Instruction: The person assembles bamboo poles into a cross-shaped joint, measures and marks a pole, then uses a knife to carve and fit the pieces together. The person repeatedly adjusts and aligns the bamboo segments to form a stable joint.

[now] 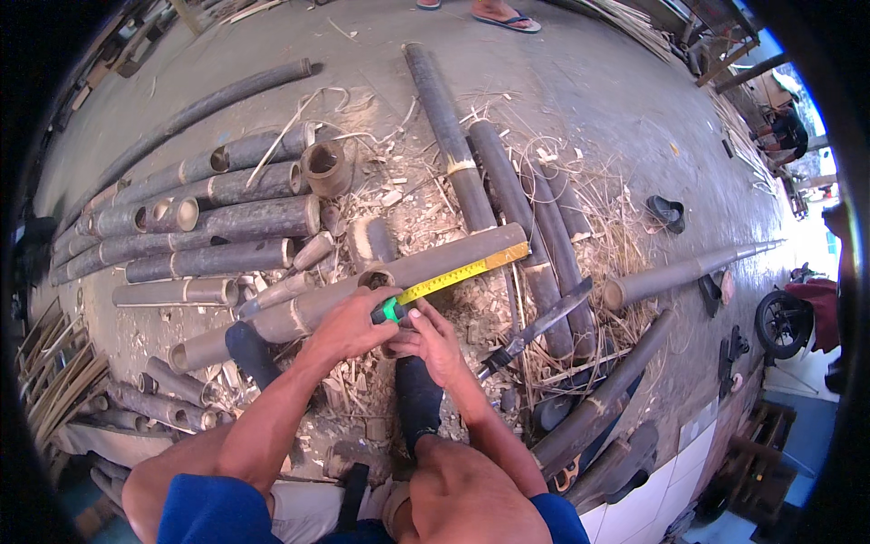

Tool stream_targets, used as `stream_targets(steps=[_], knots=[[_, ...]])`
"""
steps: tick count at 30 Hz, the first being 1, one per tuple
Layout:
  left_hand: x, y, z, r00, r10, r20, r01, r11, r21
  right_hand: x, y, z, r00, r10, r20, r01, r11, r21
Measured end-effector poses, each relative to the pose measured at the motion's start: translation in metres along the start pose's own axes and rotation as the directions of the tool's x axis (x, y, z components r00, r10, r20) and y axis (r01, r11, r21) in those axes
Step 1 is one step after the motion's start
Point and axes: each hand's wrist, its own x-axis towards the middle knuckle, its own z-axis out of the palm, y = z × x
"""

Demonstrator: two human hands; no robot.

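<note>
A bamboo tube (pixel 471 252) lies slantwise in front of me, its far end up to the right. My left hand (pixel 349 324) is closed round a green and black tape measure (pixel 390 311) resting on the tube. Its yellow blade (pixel 453 279) runs out along the tube to the right-hand end. Close by the tape case, on the near side of the tube, is my right hand (pixel 432 344). Its thumb and fingers are bent together beside the blade; what they hold, if anything, is hidden.
Cut bamboo tubes (pixel 263 220) lie in a group at left, with more poles (pixel 517 181) at right. A machete (pixel 544 322) rests right of my hand, a saw handle (pixel 568 473) lower down. Wood chips (pixel 412 208) cover the ground. Another person's foot (pixel 503 13) stands at the far edge.
</note>
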Motion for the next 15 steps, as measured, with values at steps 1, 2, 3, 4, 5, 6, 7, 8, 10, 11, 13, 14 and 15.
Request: stream_targets(steps=[1, 2, 3, 4, 5, 6, 7, 8, 10, 11, 13, 14, 15], knots=[[-0.001, 0.003, -0.001, 1.0, 0.002, -0.019, -0.001, 0.999, 0.052, 0.001, -0.001, 0.0, 1.0, -0.012, -0.01, 0.012, 1.0, -0.025], [-0.003, 0.007, -0.003, 1.0, -0.014, -0.016, 0.015, 0.998, 0.063, 0.002, -0.002, 0.001, 0.999, -0.025, -0.02, 0.024, 0.998, -0.05], [-0.003, 0.01, -0.004, 0.999, -0.027, -0.017, 0.029, 0.996, 0.086, 0.002, -0.003, 0.001, 0.999, -0.037, -0.029, 0.035, 0.997, -0.076], [-0.004, 0.013, -0.006, 0.999, -0.031, -0.027, 0.034, 0.992, 0.121, 0.003, -0.004, 0.0, 0.998, -0.044, -0.034, 0.041, 0.994, -0.098], [-0.004, 0.016, -0.007, 0.998, -0.048, -0.028, 0.052, 0.991, 0.125, 0.003, -0.005, 0.0, 0.998, -0.051, -0.039, 0.046, 0.992, -0.121], [-0.005, 0.018, -0.008, 0.998, -0.056, -0.039, 0.061, 0.988, 0.142, 0.004, -0.007, -0.001, 0.996, -0.062, -0.059, 0.053, 0.989, -0.141], [-0.005, 0.02, -0.009, 0.996, -0.073, -0.05, 0.081, 0.98, 0.181, 0.004, -0.008, -0.002, 0.995, -0.084, -0.055, 0.072, 0.978, -0.196], [-0.005, 0.022, -0.009, 0.996, -0.073, -0.056, 0.082, 0.981, 0.176, 0.005, -0.01, -0.003, 0.992, -0.11, -0.064, 0.091, 0.964, -0.249], [-0.005, 0.025, -0.008, 0.992, -0.107, -0.074, 0.121, 0.965, 0.231, 0.007, -0.016, -0.005, 0.978, -0.194, -0.078, 0.148, 0.905, -0.4], [-0.005, 0.026, -0.007, 0.991, -0.106, -0.076, 0.12, 0.969, 0.217, 0.009, -0.02, -0.007, 0.965, -0.252, -0.078, 0.182, 0.851, -0.493], [-0.004, 0.028, -0.005, 0.989, -0.118, -0.091, 0.137, 0.961, 0.239, 0.012, -0.03, -0.008, 0.92, -0.381, -0.096, 0.163, 0.594, -0.788], [-0.004, 0.029, -0.004, 0.987, -0.125, -0.096, 0.144, 0.963, 0.227, 0.013, -0.036, -0.009, 0.887, -0.458, -0.056, 0.199, 0.49, -0.849], [-0.004, 0.029, -0.004, 0.987, -0.123, -0.102, 0.143, 0.964, 0.223, 0.014, -0.042, -0.009, 0.865, -0.499, -0.052, 0.172, 0.392, -0.904]])
